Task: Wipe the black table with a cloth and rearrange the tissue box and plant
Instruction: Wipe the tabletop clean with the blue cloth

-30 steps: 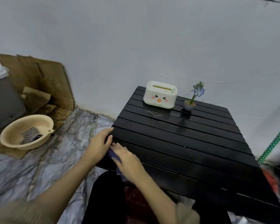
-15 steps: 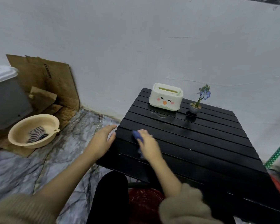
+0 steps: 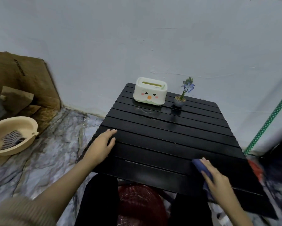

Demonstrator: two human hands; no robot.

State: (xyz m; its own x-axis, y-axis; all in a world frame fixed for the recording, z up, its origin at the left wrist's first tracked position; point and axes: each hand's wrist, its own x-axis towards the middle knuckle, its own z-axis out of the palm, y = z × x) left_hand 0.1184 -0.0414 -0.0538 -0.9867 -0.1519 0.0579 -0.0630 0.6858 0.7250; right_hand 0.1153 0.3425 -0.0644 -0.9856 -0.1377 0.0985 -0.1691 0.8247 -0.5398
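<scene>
The black slatted table [image 3: 166,137] fills the middle of the view. At its far edge stands a white tissue box [image 3: 150,91] with a cartoon face, and right of it a small potted plant [image 3: 180,100] with blue flowers. My right hand [image 3: 218,178] presses a dark blue cloth [image 3: 200,166] flat on the near right part of the tabletop. My left hand [image 3: 101,145] lies palm down on the table's near left corner, fingers apart, holding nothing.
A beige basin [image 3: 11,137] with a striped rag sits on the marble floor at left, in front of cardboard [image 3: 26,82] leaning on the white wall. A red mesh basket [image 3: 140,204] is under the table between my legs. Dark clutter lies at right.
My right hand has swept the blue cloth from the near left of the table across to the near right. My left hand stays on the left corner.
</scene>
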